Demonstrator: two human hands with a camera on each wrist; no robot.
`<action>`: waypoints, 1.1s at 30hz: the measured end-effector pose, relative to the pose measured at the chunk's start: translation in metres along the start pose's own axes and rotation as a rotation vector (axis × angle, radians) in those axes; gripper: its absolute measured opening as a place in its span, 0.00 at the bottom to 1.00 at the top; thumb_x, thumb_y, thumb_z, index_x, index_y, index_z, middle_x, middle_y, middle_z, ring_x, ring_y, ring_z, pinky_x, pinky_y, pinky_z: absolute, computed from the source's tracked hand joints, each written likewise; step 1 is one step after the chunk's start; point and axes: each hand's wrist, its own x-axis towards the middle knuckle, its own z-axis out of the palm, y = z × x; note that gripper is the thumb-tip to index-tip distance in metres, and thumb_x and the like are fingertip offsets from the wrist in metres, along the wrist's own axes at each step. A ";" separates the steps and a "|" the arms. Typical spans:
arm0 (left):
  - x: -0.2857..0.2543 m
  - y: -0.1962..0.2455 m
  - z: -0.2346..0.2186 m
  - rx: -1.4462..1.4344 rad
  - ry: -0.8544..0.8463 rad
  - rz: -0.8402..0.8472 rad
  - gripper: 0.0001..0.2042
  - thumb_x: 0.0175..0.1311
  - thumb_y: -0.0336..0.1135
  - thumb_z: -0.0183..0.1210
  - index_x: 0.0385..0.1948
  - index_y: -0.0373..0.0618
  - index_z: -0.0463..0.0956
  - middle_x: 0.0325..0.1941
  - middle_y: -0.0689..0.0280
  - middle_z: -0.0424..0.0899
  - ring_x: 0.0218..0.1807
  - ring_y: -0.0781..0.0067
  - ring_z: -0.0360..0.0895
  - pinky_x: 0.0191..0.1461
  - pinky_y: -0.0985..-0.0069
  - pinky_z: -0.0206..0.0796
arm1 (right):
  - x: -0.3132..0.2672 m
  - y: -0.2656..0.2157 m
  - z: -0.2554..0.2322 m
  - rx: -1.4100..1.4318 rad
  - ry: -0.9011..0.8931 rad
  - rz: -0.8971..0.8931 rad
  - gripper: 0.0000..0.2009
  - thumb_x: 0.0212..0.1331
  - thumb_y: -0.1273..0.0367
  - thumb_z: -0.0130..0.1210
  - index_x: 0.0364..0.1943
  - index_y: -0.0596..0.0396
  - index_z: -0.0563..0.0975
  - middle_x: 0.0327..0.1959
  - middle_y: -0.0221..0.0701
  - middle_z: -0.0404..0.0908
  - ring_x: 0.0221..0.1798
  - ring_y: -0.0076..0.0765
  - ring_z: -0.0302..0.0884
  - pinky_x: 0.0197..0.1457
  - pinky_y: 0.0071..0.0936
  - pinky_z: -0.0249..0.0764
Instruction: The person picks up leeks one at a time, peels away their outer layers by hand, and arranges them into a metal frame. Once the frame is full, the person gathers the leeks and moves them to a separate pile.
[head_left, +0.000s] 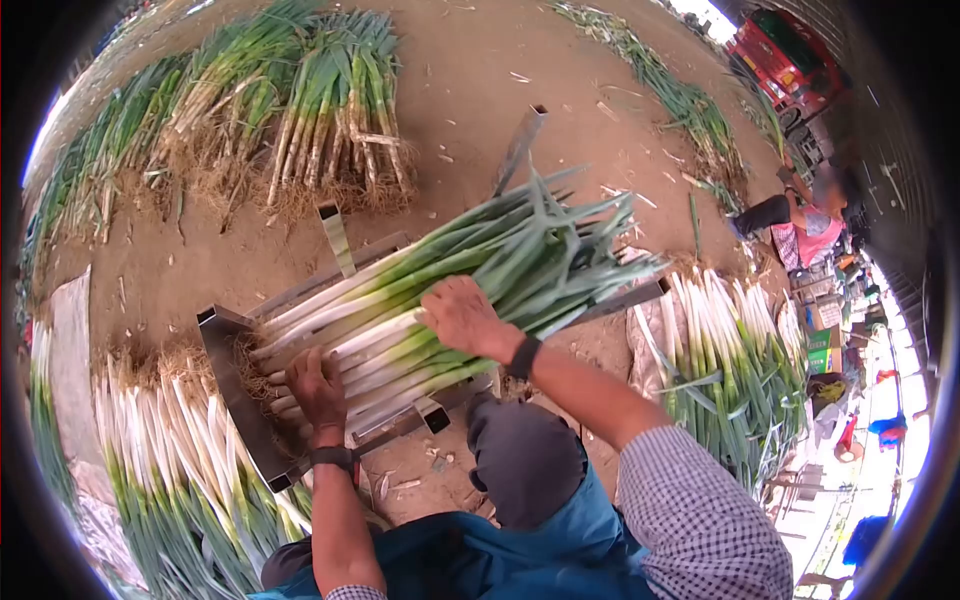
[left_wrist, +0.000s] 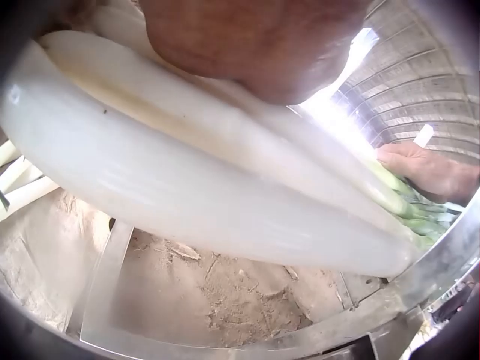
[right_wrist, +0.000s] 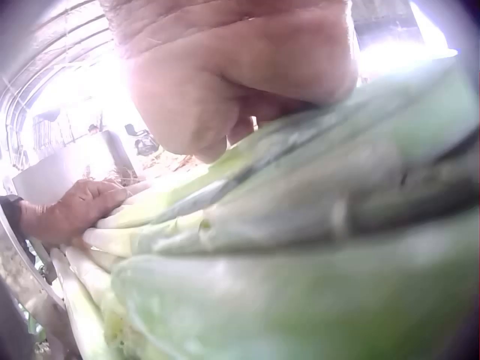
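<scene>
Long leeks (head_left: 385, 285) with white stalks and green leaves lie side by side in a metal frame (head_left: 240, 395), roots toward its left end plate. My left hand (head_left: 317, 392) is on the white stalks near the roots, fingers bent round a stalk. Farther along, where white turns green, my right hand (head_left: 465, 318) grips a leek from above with curled fingers. Thick white stalks (left_wrist: 217, 165) pass below my left hand (left_wrist: 255, 45) in the left wrist view. In the right wrist view, my right hand (right_wrist: 240, 75) is over green leaves (right_wrist: 315, 277), its fingertips partly hidden.
Metal posts (head_left: 518, 150) rise from the frame's sides. Leeks with roots lie on the ground at the upper left (head_left: 335, 110); whiter leeks are at the lower left (head_left: 180, 460) and right (head_left: 730, 360). A seated person (head_left: 805, 220) and a red vehicle (head_left: 790, 60) are farther right.
</scene>
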 end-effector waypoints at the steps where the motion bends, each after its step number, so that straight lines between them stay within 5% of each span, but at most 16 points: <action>1: 0.006 0.002 0.000 -0.016 0.003 -0.005 0.08 0.61 0.34 0.66 0.39 0.44 0.81 0.43 0.59 0.82 0.51 0.52 0.76 0.58 0.58 0.65 | 0.000 -0.004 -0.006 -0.048 0.061 -0.012 0.15 0.66 0.57 0.55 0.36 0.55 0.80 0.34 0.40 0.80 0.46 0.50 0.77 0.54 0.47 0.67; 2: 0.008 0.005 -0.001 -0.027 0.001 -0.008 0.08 0.61 0.34 0.67 0.38 0.44 0.81 0.42 0.58 0.82 0.50 0.52 0.76 0.58 0.59 0.65 | 0.002 0.001 0.003 0.011 0.192 -0.037 0.13 0.64 0.60 0.56 0.31 0.54 0.81 0.30 0.40 0.79 0.40 0.52 0.77 0.49 0.46 0.70; 5: 0.008 -0.013 0.017 0.014 -0.031 0.002 0.07 0.60 0.34 0.67 0.36 0.45 0.82 0.42 0.58 0.83 0.49 0.52 0.77 0.58 0.58 0.65 | 0.029 0.020 0.012 0.028 0.027 -0.028 0.11 0.61 0.62 0.57 0.24 0.51 0.80 0.25 0.39 0.77 0.35 0.51 0.76 0.42 0.46 0.72; 6: 0.008 -0.011 0.017 -0.021 0.022 0.003 0.06 0.60 0.34 0.66 0.36 0.46 0.82 0.42 0.58 0.83 0.48 0.51 0.77 0.58 0.58 0.66 | 0.030 0.023 0.017 0.061 0.096 -0.066 0.12 0.58 0.64 0.57 0.18 0.49 0.78 0.21 0.37 0.77 0.32 0.51 0.76 0.38 0.47 0.73; 8: 0.006 -0.006 0.013 -0.023 0.069 0.004 0.06 0.60 0.33 0.66 0.36 0.45 0.82 0.41 0.58 0.83 0.49 0.51 0.77 0.59 0.58 0.66 | 0.023 0.026 0.016 0.000 -0.036 -0.165 0.11 0.57 0.62 0.59 0.24 0.54 0.79 0.29 0.39 0.80 0.40 0.51 0.78 0.47 0.49 0.73; 9: 0.005 -0.006 0.013 -0.008 0.053 -0.006 0.07 0.60 0.33 0.66 0.37 0.45 0.82 0.41 0.58 0.83 0.49 0.52 0.77 0.59 0.58 0.66 | 0.016 0.012 0.012 0.017 0.055 -0.155 0.11 0.57 0.62 0.61 0.31 0.56 0.79 0.36 0.41 0.79 0.46 0.52 0.76 0.54 0.50 0.71; 12: 0.007 -0.003 0.010 0.031 0.070 -0.001 0.05 0.61 0.35 0.66 0.33 0.47 0.81 0.39 0.60 0.83 0.47 0.54 0.77 0.56 0.59 0.66 | -0.004 -0.015 0.006 -0.115 0.150 -0.152 0.28 0.56 0.58 0.63 0.55 0.64 0.73 0.55 0.46 0.72 0.63 0.54 0.66 0.72 0.50 0.58; 15: 0.007 0.004 0.006 0.061 0.043 -0.029 0.04 0.62 0.35 0.64 0.33 0.48 0.80 0.38 0.61 0.81 0.46 0.53 0.76 0.55 0.57 0.65 | -0.001 -0.020 -0.001 -0.121 -0.010 -0.115 0.32 0.57 0.58 0.63 0.61 0.65 0.70 0.59 0.47 0.70 0.66 0.55 0.63 0.76 0.51 0.54; 20: 0.018 0.006 0.009 0.118 0.006 -0.082 0.05 0.58 0.35 0.64 0.29 0.48 0.78 0.36 0.59 0.78 0.45 0.52 0.74 0.53 0.56 0.66 | 0.004 -0.015 0.015 -0.138 0.007 -0.129 0.32 0.58 0.58 0.62 0.62 0.66 0.68 0.61 0.46 0.69 0.69 0.54 0.60 0.78 0.51 0.50; 23: 0.022 0.003 0.001 0.085 -0.168 -0.101 0.05 0.60 0.34 0.62 0.36 0.47 0.80 0.39 0.58 0.79 0.49 0.48 0.74 0.56 0.54 0.66 | 0.004 -0.011 0.014 -0.152 0.012 -0.136 0.33 0.59 0.57 0.61 0.63 0.65 0.68 0.62 0.46 0.68 0.69 0.54 0.60 0.79 0.51 0.49; 26: 0.040 0.030 -0.068 -0.099 -0.651 -0.024 0.10 0.64 0.36 0.61 0.43 0.44 0.81 0.47 0.55 0.81 0.57 0.47 0.74 0.59 0.51 0.67 | 0.002 -0.003 0.020 -0.117 -0.024 -0.129 0.34 0.59 0.55 0.60 0.64 0.65 0.67 0.63 0.46 0.68 0.70 0.54 0.59 0.79 0.51 0.48; 28: 0.052 0.067 -0.151 -0.437 -0.626 -0.206 0.13 0.66 0.37 0.61 0.49 0.42 0.80 0.55 0.52 0.80 0.62 0.49 0.73 0.63 0.54 0.67 | 0.006 0.003 0.019 -0.074 -0.108 -0.093 0.33 0.59 0.55 0.60 0.64 0.63 0.68 0.66 0.48 0.68 0.71 0.56 0.60 0.79 0.50 0.50; 31: 0.064 0.087 -0.266 -0.363 -0.509 -0.246 0.16 0.68 0.39 0.61 0.53 0.41 0.80 0.58 0.51 0.81 0.61 0.52 0.77 0.64 0.62 0.68 | 0.022 0.034 0.012 0.077 -0.319 -0.072 0.31 0.59 0.55 0.61 0.62 0.62 0.72 0.67 0.50 0.70 0.72 0.58 0.61 0.78 0.48 0.53; 33: 0.062 0.057 -0.339 -0.094 -0.432 -0.217 0.18 0.69 0.39 0.62 0.55 0.40 0.79 0.58 0.50 0.83 0.57 0.55 0.82 0.64 0.70 0.70 | 0.038 0.056 -0.002 0.227 -0.261 -0.139 0.27 0.61 0.58 0.61 0.58 0.64 0.76 0.51 0.45 0.84 0.56 0.56 0.80 0.61 0.44 0.76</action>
